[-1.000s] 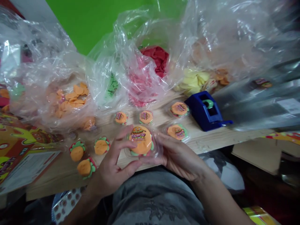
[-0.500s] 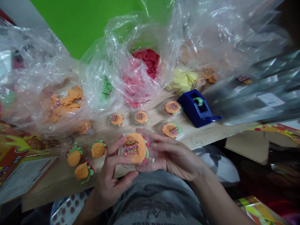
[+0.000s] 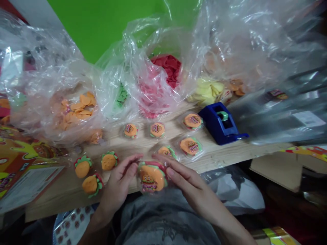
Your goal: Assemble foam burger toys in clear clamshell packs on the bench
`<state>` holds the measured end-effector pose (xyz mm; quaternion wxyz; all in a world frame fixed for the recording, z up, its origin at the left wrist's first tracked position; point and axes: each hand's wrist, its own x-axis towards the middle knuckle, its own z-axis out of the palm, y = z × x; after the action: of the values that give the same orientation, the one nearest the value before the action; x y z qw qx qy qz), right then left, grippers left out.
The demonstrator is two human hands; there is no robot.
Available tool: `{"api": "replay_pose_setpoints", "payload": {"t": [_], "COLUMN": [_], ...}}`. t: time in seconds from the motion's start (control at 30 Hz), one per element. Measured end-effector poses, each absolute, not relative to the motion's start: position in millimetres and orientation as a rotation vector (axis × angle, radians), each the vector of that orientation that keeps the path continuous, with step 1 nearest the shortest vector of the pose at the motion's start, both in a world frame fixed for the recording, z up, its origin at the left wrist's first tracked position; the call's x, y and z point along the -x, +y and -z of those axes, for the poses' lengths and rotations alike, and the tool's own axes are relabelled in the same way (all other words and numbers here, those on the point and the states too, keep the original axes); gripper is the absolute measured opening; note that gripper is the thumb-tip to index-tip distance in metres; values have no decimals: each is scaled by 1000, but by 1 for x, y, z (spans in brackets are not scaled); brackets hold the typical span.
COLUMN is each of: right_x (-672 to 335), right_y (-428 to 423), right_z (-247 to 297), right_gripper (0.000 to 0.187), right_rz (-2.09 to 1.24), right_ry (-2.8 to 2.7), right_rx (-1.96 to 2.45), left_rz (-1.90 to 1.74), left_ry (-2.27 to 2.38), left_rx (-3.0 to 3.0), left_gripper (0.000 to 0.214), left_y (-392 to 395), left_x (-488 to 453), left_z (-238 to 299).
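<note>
Between both hands sits a burger-shaped sweet in a clear round pack (image 3: 151, 177), orange top with a printed label, held over the wooden table's front edge (image 3: 222, 157). My left hand (image 3: 118, 186) pinches its left side with fingers and thumb. Fingers of my right hand (image 3: 190, 185) press on its right side and top. Several more packed burger sweets (image 3: 191, 146) lie just beyond on the table. Three unpacked burger sweets (image 3: 92, 184) rest to the left of my left hand.
A blue tape dispenser (image 3: 220, 124) stands at the right. Clear plastic bags hold orange pieces (image 3: 76, 109), green pieces (image 3: 121, 96), red pieces (image 3: 167, 69) and yellow pieces (image 3: 207, 91) along the back. A printed orange box (image 3: 24, 163) lies at the left.
The pack has been turned and tipped so its label faces me, and both hands have drawn it lower, towards my body. A further packed sweet shows on the table behind it.
</note>
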<state>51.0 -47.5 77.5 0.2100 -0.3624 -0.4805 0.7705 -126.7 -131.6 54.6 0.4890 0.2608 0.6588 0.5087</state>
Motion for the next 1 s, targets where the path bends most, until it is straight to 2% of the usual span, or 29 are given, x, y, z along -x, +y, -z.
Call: {"api": "replay_pose_setpoints", "payload": {"t": [0.37, 0.47, 0.63, 0.73, 1.0], "right_x": [-52, -62, -79, -87, -94], "right_y": [-73, -83, -95, -99, -103], "right_z": [-47, -36, -24, -21, -11], "right_gripper": [22, 19, 6, 8, 16], "right_rz": [-1799, -1867, -2158, -2231, -2280], "right_ry": [-1382, -1523, -1790, -1752, -1511], "right_rx": [1170, 1124, 1082, 1098, 1071], "left_rz": [-1042, -859, -505, -502, -574], "left_ry": [1544, 1490, 1327, 1352, 1507], "left_rx": [-734, -823, -1053, -1035, -924], "left_gripper": [26, 26, 22, 19, 28], "left_y": [-140, -138, -128, -131, -161], "left_x": [117, 123, 126, 122, 120], "left_z": [-44, -43, -41, -35, -9]}}
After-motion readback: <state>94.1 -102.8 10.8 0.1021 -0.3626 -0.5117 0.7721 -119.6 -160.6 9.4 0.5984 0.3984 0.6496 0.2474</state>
